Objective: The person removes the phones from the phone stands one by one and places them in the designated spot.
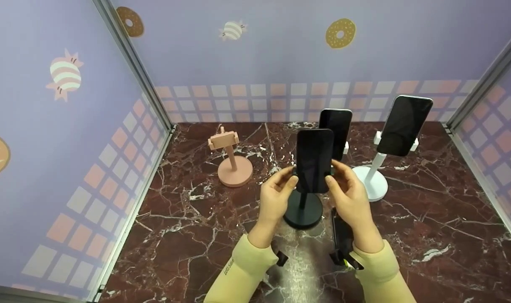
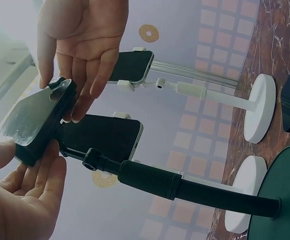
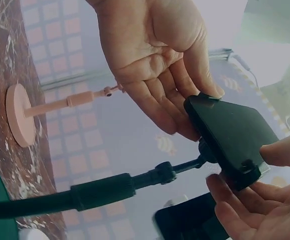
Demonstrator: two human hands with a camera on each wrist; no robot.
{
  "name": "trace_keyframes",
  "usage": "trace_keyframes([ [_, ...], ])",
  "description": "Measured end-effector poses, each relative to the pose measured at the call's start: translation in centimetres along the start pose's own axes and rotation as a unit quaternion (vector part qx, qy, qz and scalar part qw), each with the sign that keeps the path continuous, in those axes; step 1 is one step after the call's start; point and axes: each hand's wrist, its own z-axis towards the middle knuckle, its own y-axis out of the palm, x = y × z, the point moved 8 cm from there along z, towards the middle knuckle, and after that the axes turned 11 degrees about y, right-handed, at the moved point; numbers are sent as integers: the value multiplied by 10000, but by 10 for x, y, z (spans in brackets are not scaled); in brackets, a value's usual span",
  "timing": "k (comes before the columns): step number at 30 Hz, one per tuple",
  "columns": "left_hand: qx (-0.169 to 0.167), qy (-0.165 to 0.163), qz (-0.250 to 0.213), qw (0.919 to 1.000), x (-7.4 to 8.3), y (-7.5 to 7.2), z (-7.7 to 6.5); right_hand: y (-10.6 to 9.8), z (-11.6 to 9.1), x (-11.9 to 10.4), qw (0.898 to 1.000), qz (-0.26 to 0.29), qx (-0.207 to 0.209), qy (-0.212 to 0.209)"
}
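A black smartphone (image 1: 314,158) sits upright in the clamp of a black phone stand (image 1: 302,210). My left hand (image 1: 276,191) pinches its left side, thumb at the front edge and fingers behind the clamp. On the opposite side my right hand (image 1: 350,193) pinches it the same way. The right wrist view shows the phone (image 3: 235,132) tilted back on the stand's jointed arm (image 3: 165,172), with a thumb by each clamp end. In the left wrist view, the stand's ribbed collar (image 2: 147,179) shows below the joint.
Behind stands another smartphone (image 1: 335,120) in a white holder. To the right, a white stand (image 1: 373,185) carries a smartphone (image 1: 405,126). A pink phone stand (image 1: 234,170) at left holds no phone. Another dark phone (image 1: 343,235) lies on the marble tabletop (image 1: 188,240) by my right wrist. Patterned panels enclose the table.
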Motion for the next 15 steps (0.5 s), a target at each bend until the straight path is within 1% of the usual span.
trace_keyframes([
  [3,-8,10,1,10000,0,0,0,-2,2,-12,9988,-268,202,-352],
  [5,-9,-6,3,10000,0,0,0,-3,4,-23,9945,-575,415,-770],
  [8,-7,-23,11,10000,0,-1,0,-3,7,-39,9825,-977,689,-1430],
  [10,5,-29,4,10000,0,0,1,-1,9,-49,9735,-1234,779,-1763],
  [11,8,-33,-7,10000,-1,0,1,1,11,-53,9698,-1330,785,-1886],
  [15,12,-26,-36,10000,-1,0,1,8,16,-66,9585,-1720,765,-2143],
])
